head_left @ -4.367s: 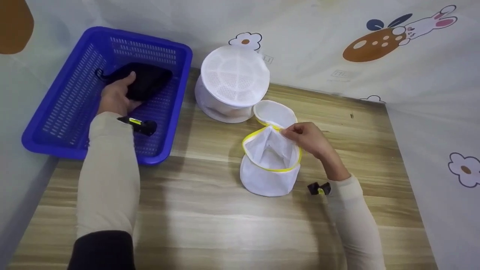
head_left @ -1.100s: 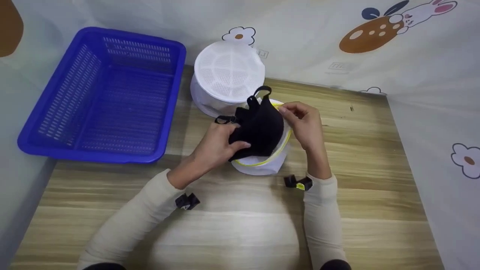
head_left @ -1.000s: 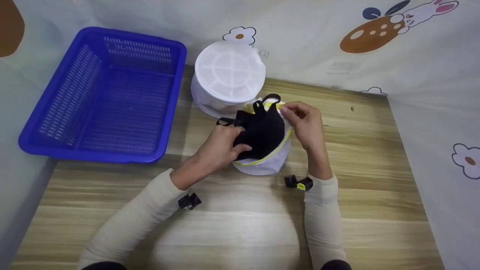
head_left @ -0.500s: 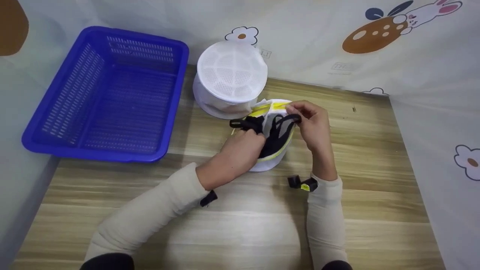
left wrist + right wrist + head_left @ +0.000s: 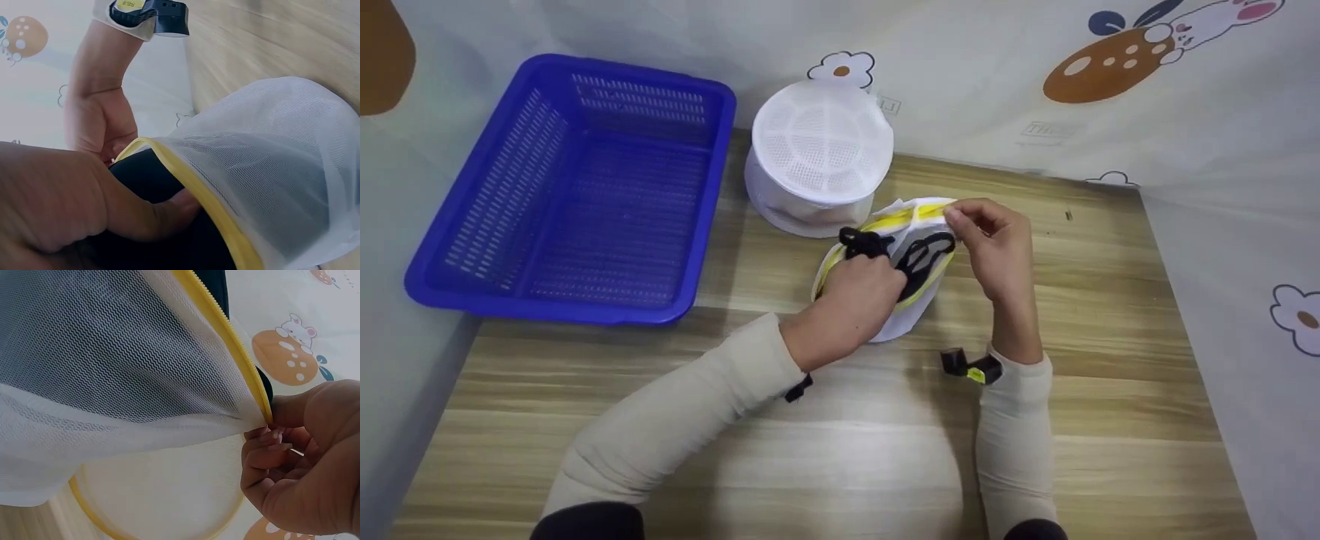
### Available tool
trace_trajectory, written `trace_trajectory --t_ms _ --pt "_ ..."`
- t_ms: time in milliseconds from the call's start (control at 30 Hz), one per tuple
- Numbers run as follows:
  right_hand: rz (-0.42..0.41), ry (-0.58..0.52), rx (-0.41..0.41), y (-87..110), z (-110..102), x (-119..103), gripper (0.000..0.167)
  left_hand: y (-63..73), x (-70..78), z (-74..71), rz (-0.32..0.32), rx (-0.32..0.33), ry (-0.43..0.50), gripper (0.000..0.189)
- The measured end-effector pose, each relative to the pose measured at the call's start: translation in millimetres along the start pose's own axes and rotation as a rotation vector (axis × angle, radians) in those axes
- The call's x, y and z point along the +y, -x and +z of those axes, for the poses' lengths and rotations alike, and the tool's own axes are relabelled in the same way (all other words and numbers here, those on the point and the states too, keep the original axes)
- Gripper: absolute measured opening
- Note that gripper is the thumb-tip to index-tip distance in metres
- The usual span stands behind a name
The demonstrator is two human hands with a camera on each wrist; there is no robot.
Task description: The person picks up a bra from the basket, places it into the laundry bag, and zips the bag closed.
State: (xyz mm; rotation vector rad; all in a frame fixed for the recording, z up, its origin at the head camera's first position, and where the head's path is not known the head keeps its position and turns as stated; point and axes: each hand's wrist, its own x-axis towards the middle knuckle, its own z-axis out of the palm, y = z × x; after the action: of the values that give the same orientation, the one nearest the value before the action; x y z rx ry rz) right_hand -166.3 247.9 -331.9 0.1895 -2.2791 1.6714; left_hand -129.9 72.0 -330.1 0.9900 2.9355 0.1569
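Observation:
A white mesh laundry bag [image 5: 901, 324] with a yellow zipper rim stands unzipped near the middle of the table. Inside its mouth sits a black bra [image 5: 916, 279], with straps looping up above the rim. My left hand [image 5: 856, 301] grips the bra in the bag's mouth; its fingers are hidden. The left wrist view shows that thumb lying on the black bra [image 5: 149, 174], beside the yellow edge. My right hand [image 5: 999, 244] pinches the bag's zipper rim at the back right, also clear in the right wrist view, where the bag's mesh [image 5: 124, 343] is pulled taut.
A blue slotted basket [image 5: 690, 292] stands at the left of the wooden table [image 5: 1080, 435]. Behind the laundry bag is a closed white cylindrical mesh bag [image 5: 823, 146]. Printed cloth walls [image 5: 960, 90] border the table at the back and both sides.
The bra has come out of the blue basket in my left hand and gone down into the mesh bag. My left hand has moved right with it; the right hand keeps pinching the rim.

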Motion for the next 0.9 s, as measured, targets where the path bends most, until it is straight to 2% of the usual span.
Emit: trace_trajectory --t_ms 167,367,500,733,833,900 --pt "-0.049 0.016 0.017 0.0 -1 11 0.006 -4.9 6.0 3.7 0.005 -0.028 -0.060 0.017" --pt "-0.069 0.033 0.009 5.9 3 -12 0.012 -12.0 8.1 7.4 -0.001 -0.108 -0.107 0.016" --pt "-0.062 0.044 0.006 8.5 4 -21 0.008 -15.7 6.5 9.3 0.005 -0.171 -0.099 0.017" --pt "-0.051 0.002 -0.003 10.4 7 -23 0.006 -17.9 1.3 13.0 0.000 -0.271 -0.066 0.020" --pt "-0.038 0.033 -0.020 11.3 10 -24 0.008 -17.0 1.3 12.9 0.012 -0.275 -0.058 0.021" --pt "-0.015 0.073 -0.030 12.0 10 -26 0.009 -14.6 1.6 12.1 0.034 -0.231 -0.075 0.020"
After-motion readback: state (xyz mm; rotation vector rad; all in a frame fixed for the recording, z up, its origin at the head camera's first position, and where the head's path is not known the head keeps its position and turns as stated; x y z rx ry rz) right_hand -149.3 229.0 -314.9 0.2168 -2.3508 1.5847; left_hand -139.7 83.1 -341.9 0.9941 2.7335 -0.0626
